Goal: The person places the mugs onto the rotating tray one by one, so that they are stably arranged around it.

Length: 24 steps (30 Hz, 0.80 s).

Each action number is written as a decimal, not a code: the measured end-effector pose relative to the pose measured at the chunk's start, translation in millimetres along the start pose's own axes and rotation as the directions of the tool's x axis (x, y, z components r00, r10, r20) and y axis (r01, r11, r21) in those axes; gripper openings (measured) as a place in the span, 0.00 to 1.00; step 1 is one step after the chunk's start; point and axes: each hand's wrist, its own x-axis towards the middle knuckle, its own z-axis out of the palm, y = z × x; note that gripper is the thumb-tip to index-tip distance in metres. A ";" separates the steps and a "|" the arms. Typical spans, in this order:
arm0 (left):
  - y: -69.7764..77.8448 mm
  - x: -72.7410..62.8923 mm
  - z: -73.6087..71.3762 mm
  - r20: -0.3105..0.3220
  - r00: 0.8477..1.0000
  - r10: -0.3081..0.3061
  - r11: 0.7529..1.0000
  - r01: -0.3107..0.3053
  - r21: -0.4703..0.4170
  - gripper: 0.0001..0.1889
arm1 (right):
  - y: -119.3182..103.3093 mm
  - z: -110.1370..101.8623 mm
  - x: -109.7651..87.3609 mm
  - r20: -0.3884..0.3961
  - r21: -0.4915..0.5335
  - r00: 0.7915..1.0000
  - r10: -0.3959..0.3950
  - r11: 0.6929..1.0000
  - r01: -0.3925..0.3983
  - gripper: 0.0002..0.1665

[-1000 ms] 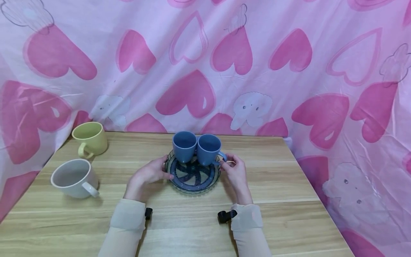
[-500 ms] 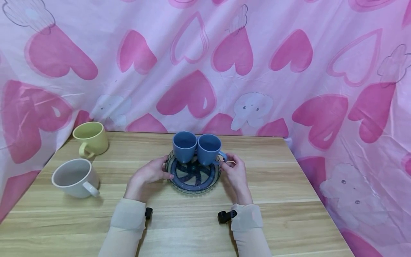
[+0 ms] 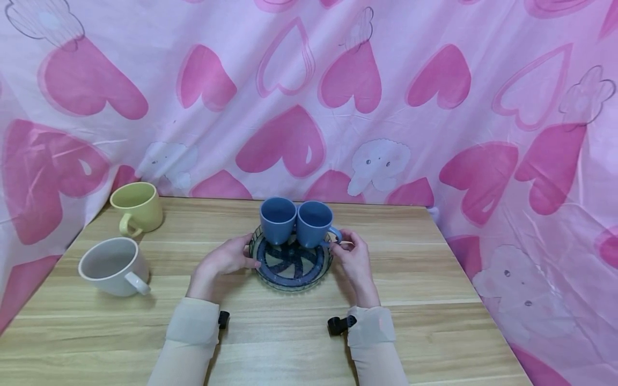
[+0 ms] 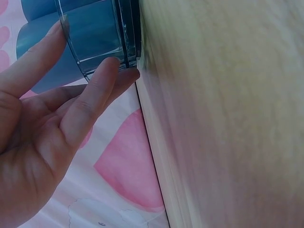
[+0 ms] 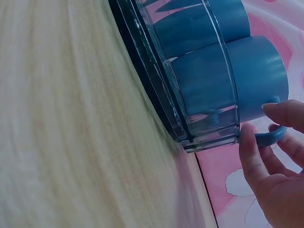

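Two blue mugs stand upright side by side toward the back of a round glass dish with a dark blue swirl pattern. My left hand holds the dish's left rim, thumb over the edge and fingers against the outer wall, as the left wrist view also shows. On the other side, my right hand pinches the handle of the right blue mug. One right fingertip lies close to the dish's rim in the right wrist view. The left blue mug is touched by neither hand.
At the left of the wooden table stand a yellow mug and, nearer, a white mug. A pink heart-print curtain hangs behind the table and along its sides.
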 end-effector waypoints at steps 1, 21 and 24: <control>0.1 0.1 0.1 0.003 1.000 0.001 1.000 -0.001 -0.001 0.44 | 0.1 -0.5 -0.1 0.003 -0.006 1.000 0.005 1.000 -0.005 0.20; -0.8 0.1 0.1 0.013 1.000 0.005 0.999 -0.004 -0.036 0.42 | 8.4 -1.2 2.9 -0.018 -0.043 0.999 -0.038 0.998 0.037 0.20; -1.7 0.7 0.0 0.015 1.000 0.007 0.999 -0.006 -0.043 0.42 | 8.9 -1.2 3.4 -0.022 -0.047 0.999 -0.046 0.998 0.045 0.20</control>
